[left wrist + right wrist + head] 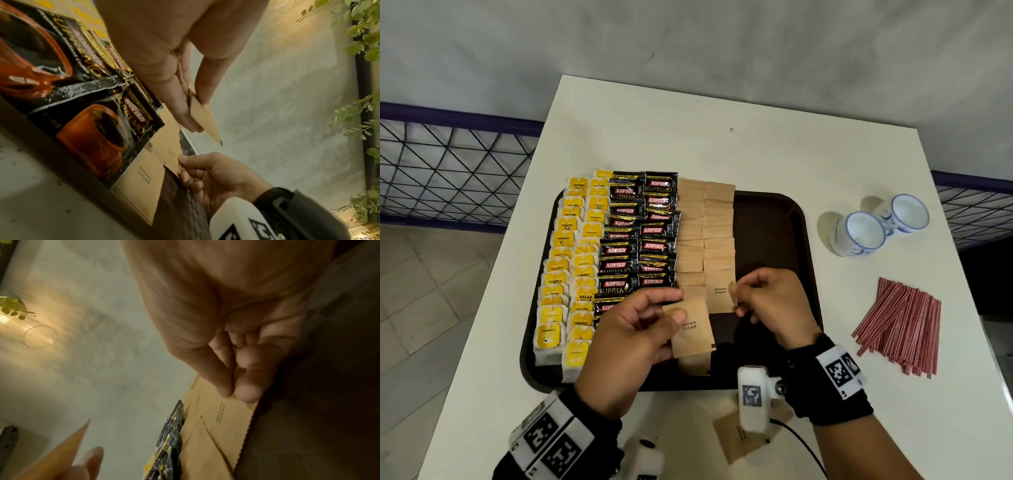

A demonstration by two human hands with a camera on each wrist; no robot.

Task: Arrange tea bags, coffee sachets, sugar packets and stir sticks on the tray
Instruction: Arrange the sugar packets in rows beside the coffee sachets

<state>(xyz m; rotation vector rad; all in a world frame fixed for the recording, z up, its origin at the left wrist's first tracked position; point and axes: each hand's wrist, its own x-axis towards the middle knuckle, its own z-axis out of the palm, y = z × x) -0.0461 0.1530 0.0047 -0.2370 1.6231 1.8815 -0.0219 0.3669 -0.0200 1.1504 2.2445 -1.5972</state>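
The dark tray sits on the white table. It carries four kinds of rows, from left to right: two columns of yellow tea bags, two columns of black coffee sachets, and two columns of brown sugar packets.

The left hand pinches one loose sugar packet between thumb and fingers, holding it above the near part of the tray. The right hand pinches the right edge of the nearest packet in the right sugar column; that packet lies on the tray.

Another brown packet lies on the table near the tray's front edge, partly hidden by the wrist camera. The red stir sticks lie in a bundle on the table right of the tray. Two white cups lie on their sides beyond them.
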